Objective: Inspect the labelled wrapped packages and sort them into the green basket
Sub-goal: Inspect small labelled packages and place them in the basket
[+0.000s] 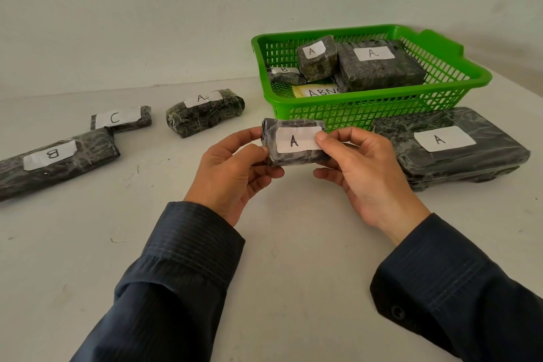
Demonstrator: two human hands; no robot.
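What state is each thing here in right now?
Held A package: lifted, label showing.
Left hand: holds its left end.
Right hand: holds its right end.
Green basket: upright, partly filled.
Rounded A package: lying on table.
C package: lying on table.
Long B package: lying on table.
Flat A package: lying before basket.

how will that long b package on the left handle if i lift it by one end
The B package is long and narrow, so it would probably droop or lever hard from one end; grip nearer its middle. Its glossy film wrap may be slippery. It lies flat and looks boxy, so rolling seems unlikely.
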